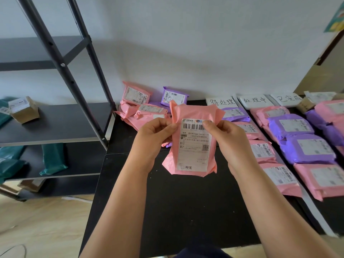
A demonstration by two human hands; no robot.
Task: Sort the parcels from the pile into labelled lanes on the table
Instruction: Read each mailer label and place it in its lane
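I hold a pink parcel (193, 116) upright above the black table (186, 202), its white shipping label facing me. My left hand (154, 135) pinches its left edge and my right hand (227, 138) pinches its right edge near the barcode. Behind it at the table's back left lies the pile (137, 105) of pink parcels with a purple parcel (174, 96) among them. On the right, three handwritten white lane labels (221, 103) (256, 101) (286, 99) head rows of pink and purple parcels (290, 127).
A dark metal shelf unit (55, 123) stands to the left, carrying a small cardboard box (24, 110) and teal parcels (53, 159). White tape strips (312, 205) divide the lanes. The wall runs close behind the table. Wooden floor shows at lower left.
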